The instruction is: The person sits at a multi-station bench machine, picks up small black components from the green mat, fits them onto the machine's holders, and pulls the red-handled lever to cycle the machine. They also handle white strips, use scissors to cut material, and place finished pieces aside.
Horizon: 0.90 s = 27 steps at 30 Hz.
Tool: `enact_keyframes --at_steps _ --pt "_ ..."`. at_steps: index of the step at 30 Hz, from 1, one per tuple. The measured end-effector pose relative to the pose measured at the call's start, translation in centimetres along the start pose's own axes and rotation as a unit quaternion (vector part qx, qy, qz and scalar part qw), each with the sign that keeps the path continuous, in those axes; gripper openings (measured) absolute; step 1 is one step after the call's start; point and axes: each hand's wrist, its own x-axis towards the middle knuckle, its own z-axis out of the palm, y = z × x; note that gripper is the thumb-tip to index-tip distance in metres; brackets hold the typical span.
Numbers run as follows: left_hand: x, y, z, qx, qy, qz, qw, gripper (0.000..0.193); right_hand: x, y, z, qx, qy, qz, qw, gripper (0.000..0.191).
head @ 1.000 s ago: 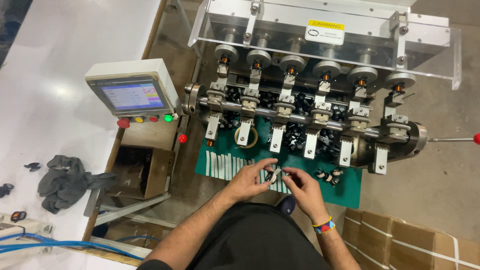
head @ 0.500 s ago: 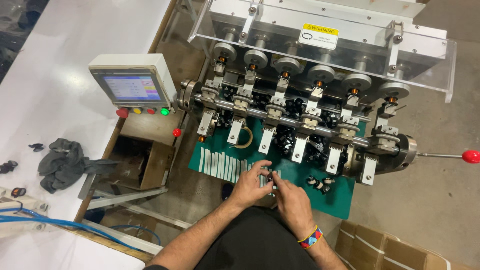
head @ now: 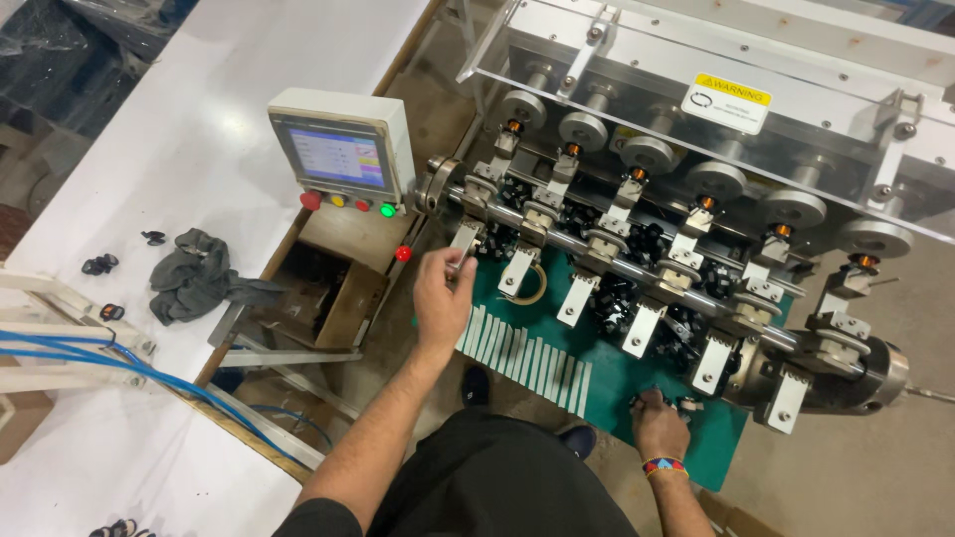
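Observation:
My left hand (head: 441, 295) is raised at the left end of the winding machine (head: 657, 239), its fingers pinched on a small part right below the leftmost metal clamp (head: 464, 239). My right hand (head: 659, 426), with a coloured wristband, rests on the green mat (head: 637, 383) at the lower right, fingers curled over small black parts (head: 686, 404). A row of white strips (head: 527, 353) lies on the mat between the two hands. A ring of tape (head: 530, 285) lies behind the strips.
A control box with a lit screen (head: 338, 157) and coloured buttons stands left of the machine. A grey rag (head: 194, 276) and small black parts lie on the white table (head: 189, 129). Blue hoses (head: 90, 350) run along the lower left. Brown boxes (head: 338, 298) sit under the control box.
My hands, held together over the mat before, have split: the left rose to the leftmost clamp, the right dropped to the black parts at the mat's right. The view swung right.

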Motion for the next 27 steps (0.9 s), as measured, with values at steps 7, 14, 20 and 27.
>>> enact_keyframes --at_steps 7,14,20,27 --pt "5.6 -7.4 -2.2 -0.076 -0.055 0.025 0.995 0.016 0.3 -8.1 -1.1 0.162 -0.035 -0.071 0.984 0.019" --pt "4.7 -14.1 -3.8 -0.190 -0.142 -0.268 0.934 0.018 2.9 -21.0 0.5 0.345 -0.116 -0.173 0.915 0.040" --pt "2.3 -16.0 -4.2 -0.281 -0.274 -0.456 0.798 0.016 6.8 -31.4 2.4 0.600 -0.278 -0.044 0.749 0.048" --pt "-0.2 -15.1 -6.1 -0.168 -0.222 -0.242 0.929 0.019 3.5 -31.5 0.6 0.689 -0.364 0.089 0.620 0.044"
